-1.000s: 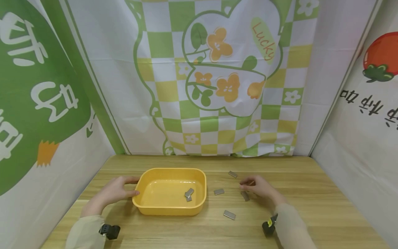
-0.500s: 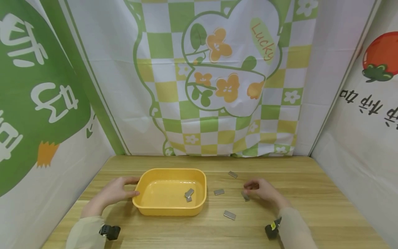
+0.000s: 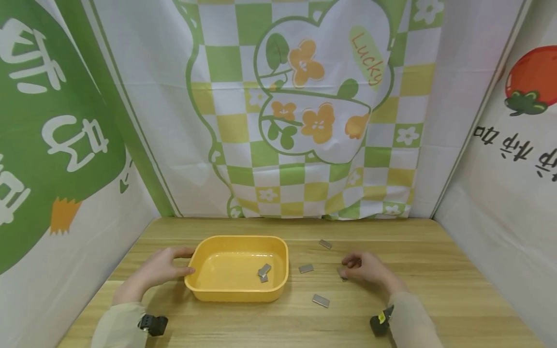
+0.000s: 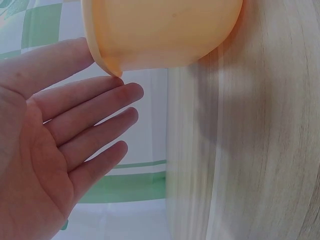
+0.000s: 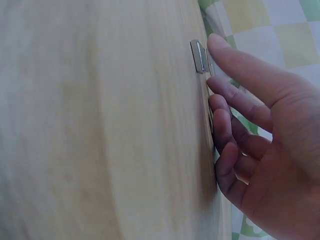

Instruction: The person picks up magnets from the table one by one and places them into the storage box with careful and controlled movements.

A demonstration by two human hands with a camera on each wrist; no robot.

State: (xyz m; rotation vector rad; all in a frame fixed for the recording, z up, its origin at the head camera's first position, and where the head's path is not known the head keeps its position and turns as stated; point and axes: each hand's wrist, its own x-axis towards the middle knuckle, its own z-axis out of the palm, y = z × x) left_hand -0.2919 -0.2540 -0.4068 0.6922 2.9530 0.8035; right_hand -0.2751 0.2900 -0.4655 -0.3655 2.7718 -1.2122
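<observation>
A yellow plastic bin [image 3: 235, 295] stands on the wooden table, with a few small metal pieces [image 3: 263, 273] on its floor. My left hand [image 3: 163, 266] touches the bin's left rim with thumb and index finger. In the left wrist view, the fingers of that hand [image 4: 75, 125] are straight and the bin wall [image 4: 165, 35] rises beside them. My right hand [image 3: 367, 268] is low at a grey rectangular metal piece [image 3: 341, 274], partly hidden by the thumb. The right wrist view shows a metal piece [image 5: 198, 56] beside the thumb and index fingertips; I cannot tell whether they pinch it.
Three more metal pieces lie between bin and right hand: one toward the back [image 3: 325, 244], one near the bin [image 3: 306, 268], one toward the front [image 3: 321, 300]. A patterned curtain [image 3: 300, 188] hangs behind the table [image 3: 435, 290], with printed cloths on both sides.
My right hand has shifted slightly right and toward me, its thumb now covering part of the metal piece. The left hand and bin stay in place.
</observation>
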